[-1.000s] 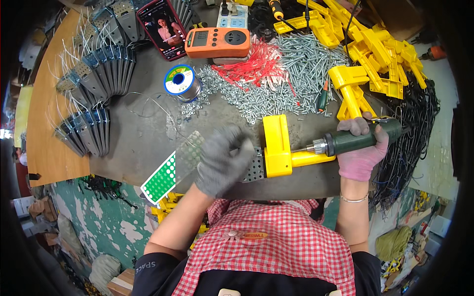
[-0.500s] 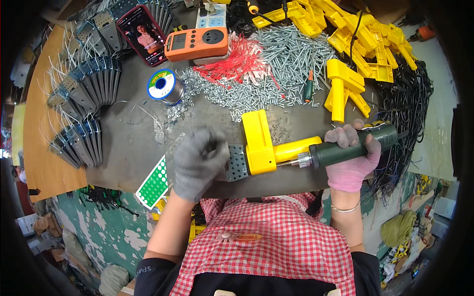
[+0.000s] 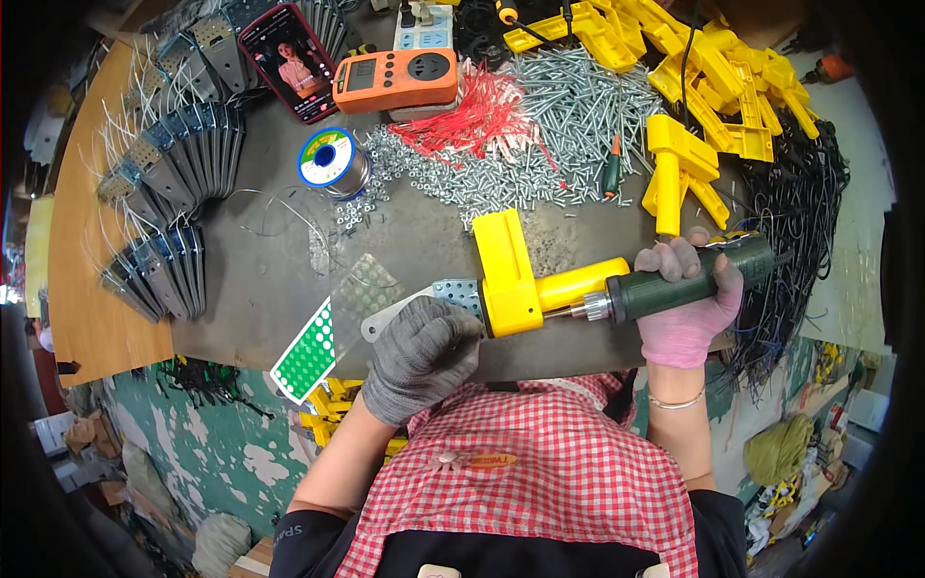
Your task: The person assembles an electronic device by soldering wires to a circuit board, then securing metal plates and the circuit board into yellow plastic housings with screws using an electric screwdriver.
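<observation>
In a pink and grey glove, my right hand (image 3: 689, 303) is wrapped round a dark green electric screwdriver (image 3: 665, 289). The driver's bit points left and meets the side of a yellow plastic handle (image 3: 509, 279). A grey perforated metal plate (image 3: 457, 292) with a rounded, drilled end sticks out of that handle toward the left. Over the plate's near edge lies my left hand (image 3: 424, 356), grey-gloved, with its fingers curled closed. What those fingers pinch is hidden. The handle rests on the dark tabletop (image 3: 260, 299).
Heaps of screws (image 3: 578, 106) and nuts (image 3: 385, 164) lie behind the handle. Yellow housings (image 3: 713, 67) and black cables (image 3: 795, 222) fill the right. Perforated blades (image 3: 193, 144), a solder spool (image 3: 326, 159), a phone (image 3: 289, 63) and an orange meter (image 3: 395, 82) stand left and back.
My left hand has moved right and nearer to me, uncovering the plate's rounded end. The screwdriver stays at the yellow handle. The whole view has shifted slightly.
</observation>
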Action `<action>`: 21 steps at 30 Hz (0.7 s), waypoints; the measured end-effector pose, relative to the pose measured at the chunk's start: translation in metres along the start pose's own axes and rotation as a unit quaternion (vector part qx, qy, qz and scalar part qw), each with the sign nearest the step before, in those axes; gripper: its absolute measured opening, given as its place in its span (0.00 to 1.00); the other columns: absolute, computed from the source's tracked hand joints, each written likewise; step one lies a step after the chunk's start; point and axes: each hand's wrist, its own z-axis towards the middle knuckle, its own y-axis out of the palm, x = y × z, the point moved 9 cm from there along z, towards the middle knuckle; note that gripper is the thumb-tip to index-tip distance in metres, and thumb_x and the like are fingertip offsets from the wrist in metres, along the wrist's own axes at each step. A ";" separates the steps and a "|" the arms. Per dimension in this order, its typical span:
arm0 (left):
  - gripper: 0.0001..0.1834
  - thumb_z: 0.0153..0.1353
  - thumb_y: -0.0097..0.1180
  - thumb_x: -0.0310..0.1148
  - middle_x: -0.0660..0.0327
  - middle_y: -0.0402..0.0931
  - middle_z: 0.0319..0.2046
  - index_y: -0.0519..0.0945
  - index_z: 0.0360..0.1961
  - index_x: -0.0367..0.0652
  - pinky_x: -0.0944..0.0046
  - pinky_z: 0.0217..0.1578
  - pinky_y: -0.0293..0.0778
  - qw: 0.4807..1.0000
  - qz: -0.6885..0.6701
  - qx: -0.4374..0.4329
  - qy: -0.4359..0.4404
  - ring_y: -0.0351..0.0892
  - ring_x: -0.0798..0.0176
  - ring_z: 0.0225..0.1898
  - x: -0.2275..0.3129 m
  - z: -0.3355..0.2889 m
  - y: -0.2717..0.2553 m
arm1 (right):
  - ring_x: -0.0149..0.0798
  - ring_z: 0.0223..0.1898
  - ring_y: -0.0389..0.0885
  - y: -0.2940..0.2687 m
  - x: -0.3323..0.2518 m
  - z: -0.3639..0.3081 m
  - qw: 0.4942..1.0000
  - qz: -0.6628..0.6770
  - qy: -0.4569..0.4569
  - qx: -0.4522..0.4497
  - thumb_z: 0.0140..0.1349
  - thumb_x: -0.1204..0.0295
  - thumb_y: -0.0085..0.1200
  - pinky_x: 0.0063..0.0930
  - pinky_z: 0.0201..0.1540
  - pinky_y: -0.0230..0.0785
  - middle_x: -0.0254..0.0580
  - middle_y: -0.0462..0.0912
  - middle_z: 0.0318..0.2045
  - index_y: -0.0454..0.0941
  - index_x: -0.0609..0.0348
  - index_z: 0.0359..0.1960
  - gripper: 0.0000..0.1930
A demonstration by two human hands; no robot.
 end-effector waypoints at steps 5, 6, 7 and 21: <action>0.15 0.47 0.69 0.21 0.58 0.80 0.32 0.83 0.38 0.46 0.56 0.37 0.77 0.999 -0.029 0.002 -0.018 0.81 0.52 0.35 -0.004 -0.001 0.001 | 0.32 0.30 0.65 0.001 0.001 0.002 1.000 0.001 0.003 -0.006 0.62 0.60 0.57 0.35 0.46 0.60 0.28 0.68 0.24 0.75 0.54 0.45 0.15; 0.15 0.47 0.69 0.21 0.58 0.80 0.32 0.83 0.37 0.46 0.56 0.37 0.77 0.999 -0.035 0.008 -0.026 0.81 0.52 0.35 -0.005 -0.001 0.001 | 0.32 0.29 0.65 0.004 0.001 0.002 1.000 0.006 0.008 -0.021 0.62 0.60 0.57 0.35 0.46 0.60 0.28 0.68 0.24 0.75 0.54 0.45 0.15; 0.15 0.47 0.69 0.21 0.58 0.80 0.32 0.83 0.37 0.45 0.56 0.37 0.77 0.998 -0.041 0.014 -0.035 0.81 0.52 0.35 -0.007 -0.002 0.001 | 0.32 0.29 0.64 0.007 0.002 0.001 0.999 0.012 0.013 -0.036 0.62 0.60 0.58 0.34 0.47 0.60 0.28 0.67 0.24 0.75 0.54 0.46 0.15; 0.14 0.47 0.71 0.19 0.60 0.82 0.33 0.83 0.35 0.45 0.59 0.39 0.79 0.998 -0.068 -0.004 -0.013 0.83 0.55 0.36 -0.010 -0.004 0.003 | 0.31 0.29 0.63 0.006 0.006 0.002 1.000 -0.001 0.006 -0.023 0.63 0.60 0.57 0.33 0.45 0.59 0.27 0.66 0.23 0.75 0.53 0.44 0.14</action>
